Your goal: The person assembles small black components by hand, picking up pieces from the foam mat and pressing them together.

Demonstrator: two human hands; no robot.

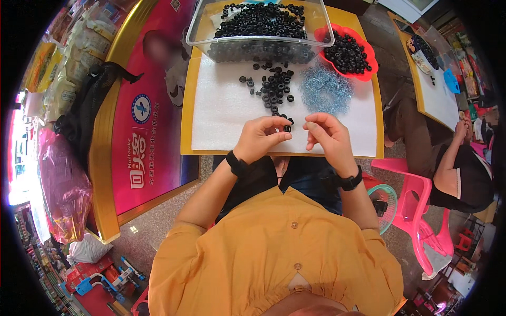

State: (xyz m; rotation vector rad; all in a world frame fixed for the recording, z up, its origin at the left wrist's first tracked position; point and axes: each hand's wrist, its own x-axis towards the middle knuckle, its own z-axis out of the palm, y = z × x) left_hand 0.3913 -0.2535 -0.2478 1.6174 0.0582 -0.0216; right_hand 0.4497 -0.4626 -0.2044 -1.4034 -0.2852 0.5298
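My left hand (261,138) pinches a small black ring-shaped part (287,128) between thumb and fingers, over the near edge of the white work sheet (221,116). Just right of it, my right hand (328,138) has its thumb and forefinger drawn together. Anything between those fingertips is too small to make out. Beyond my hands lies a loose pile of black ring-shaped parts (274,89), its nearest pieces close to my left fingertips. To the right of that pile spreads a heap of tiny bluish, shiny pieces (326,90).
A clear plastic bin (195,39) full of black parts stands at the table's far side. Beside it sits a red scalloped bowl (363,75) holding more. At right are a pink chair (408,181), a green basket (389,208) and another person (461,174). A pink, gold-edged counter (153,152) stands left.
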